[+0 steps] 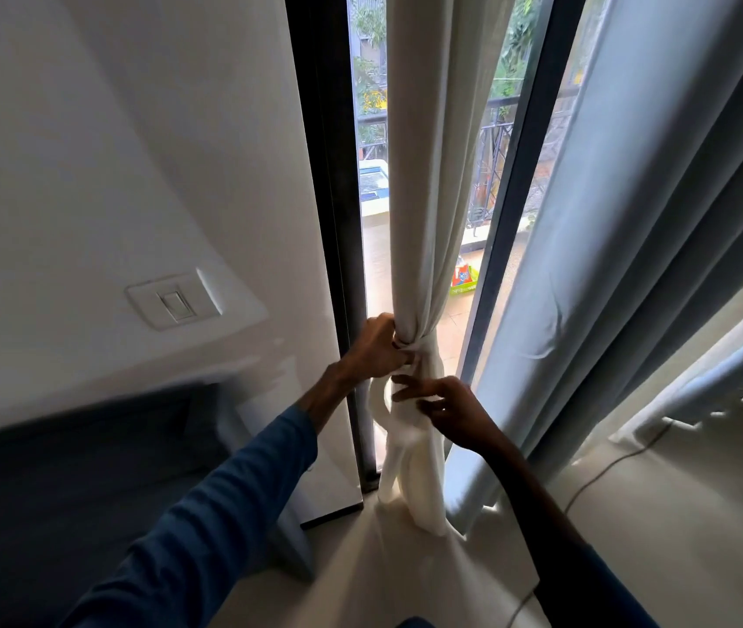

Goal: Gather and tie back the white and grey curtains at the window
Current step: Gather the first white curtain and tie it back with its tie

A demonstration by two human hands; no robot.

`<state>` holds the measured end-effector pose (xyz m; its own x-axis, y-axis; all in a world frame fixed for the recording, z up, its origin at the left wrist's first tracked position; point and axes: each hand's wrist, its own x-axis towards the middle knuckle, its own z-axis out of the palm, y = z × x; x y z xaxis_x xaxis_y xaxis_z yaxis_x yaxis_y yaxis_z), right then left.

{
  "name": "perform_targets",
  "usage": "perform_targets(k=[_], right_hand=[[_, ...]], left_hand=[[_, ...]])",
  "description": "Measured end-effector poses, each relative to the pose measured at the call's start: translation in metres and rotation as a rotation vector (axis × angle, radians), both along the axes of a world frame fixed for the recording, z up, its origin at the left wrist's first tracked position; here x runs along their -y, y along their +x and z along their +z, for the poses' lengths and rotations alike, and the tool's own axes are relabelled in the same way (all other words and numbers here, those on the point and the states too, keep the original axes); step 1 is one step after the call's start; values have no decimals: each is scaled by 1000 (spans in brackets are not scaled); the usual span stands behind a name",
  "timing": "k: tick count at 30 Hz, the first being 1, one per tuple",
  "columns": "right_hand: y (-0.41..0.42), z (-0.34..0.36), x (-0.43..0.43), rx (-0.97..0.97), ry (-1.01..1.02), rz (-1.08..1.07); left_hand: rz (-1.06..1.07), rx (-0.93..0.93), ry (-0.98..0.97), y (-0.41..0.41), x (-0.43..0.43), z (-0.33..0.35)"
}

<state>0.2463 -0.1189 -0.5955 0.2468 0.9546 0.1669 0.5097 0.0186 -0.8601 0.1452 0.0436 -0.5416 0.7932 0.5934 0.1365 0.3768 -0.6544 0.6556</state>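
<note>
From your head camera, your left hand [378,346] is closed tight around the white curtain [428,174], squeezing it into a narrow bunch right where the folds come together, just beside the dark window frame [328,197]. Above your grip the white curtain hangs straight down in front of the glass. Below it the cloth twists into a loop and falls in a loose tail to the floor.

Your right hand [453,412] sits just under the left, with its fingers [405,394] stretched out towards the loop and their tips on the white cloth. Whether they pinch it or only touch it cannot be made out.

The grey curtain [632,219] hangs loose to the right of the white one, apart from both hands. A light switch [174,303] sits on the wall to your left, and a thin cable [609,464] runs across the floor on the right.
</note>
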Motion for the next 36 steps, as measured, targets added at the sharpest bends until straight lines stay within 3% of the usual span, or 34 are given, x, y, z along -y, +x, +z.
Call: perform_targets(k=[2,5,10,14,23,30,36], right_hand=[[7,3,-2,-83,34,-198],[19,12,-8,-49,143,-451],[21,17,-24,-58,61,-141],[20,4,-27,-77,53,-101],[14,-3,-31,-168,-57,-62],[9,0,-27,-276,-80,-128],[14,2,-22,-375,-63,-126]], left_hand=[[-15,-24,55,-3,-1,3],[-53,-109,88,-7,-3,8],[-221,-248,173,-8,6,20],[-204,-337,313,-12,8,25],[-114,-219,327,-20,-7,32],[42,-13,300,-16,5,24],[-258,-64,171,-20,-1,18]])
